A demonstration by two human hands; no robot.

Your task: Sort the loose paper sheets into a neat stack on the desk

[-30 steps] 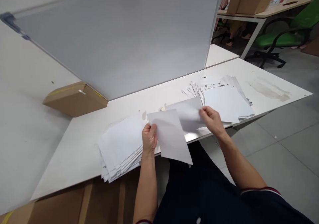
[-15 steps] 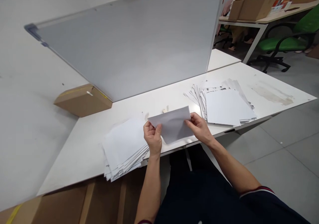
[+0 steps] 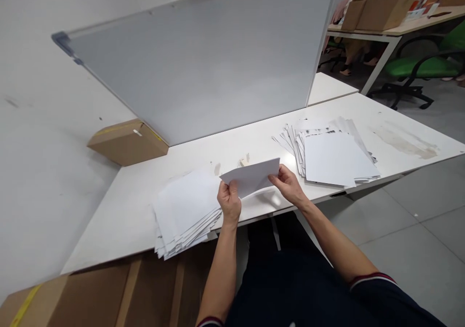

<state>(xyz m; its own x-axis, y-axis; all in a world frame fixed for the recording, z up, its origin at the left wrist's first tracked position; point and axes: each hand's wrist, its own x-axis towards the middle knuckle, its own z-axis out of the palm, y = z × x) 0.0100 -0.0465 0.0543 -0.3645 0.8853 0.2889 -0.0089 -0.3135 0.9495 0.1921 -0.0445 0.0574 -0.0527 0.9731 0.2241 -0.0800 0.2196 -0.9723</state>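
Both my hands hold one folded white sheet of paper (image 3: 253,178) just above the front edge of the white table (image 3: 119,210). My left hand (image 3: 229,202) pinches its left end, fingers closed. My right hand (image 3: 288,183) pinches its right end, fingers closed. A stack of folded white sheets (image 3: 185,210) lies to the left of my left hand, hanging over the table edge. A fanned stack of flat white sheets (image 3: 334,157) lies to the right of my right hand.
A large whiteboard (image 3: 203,60) leans upright along the back of the table. A cardboard box (image 3: 127,140) sits at the back left, and flat cardboard (image 3: 109,293) lies below the table's front. A small scrap (image 3: 244,161) lies behind the sheet. Green chair (image 3: 417,68) and boxes stand far right.
The sheet hung open and long from both hands a second ago; it is now folded in half and held nearly level between my hands. My right hand moved left toward my left.
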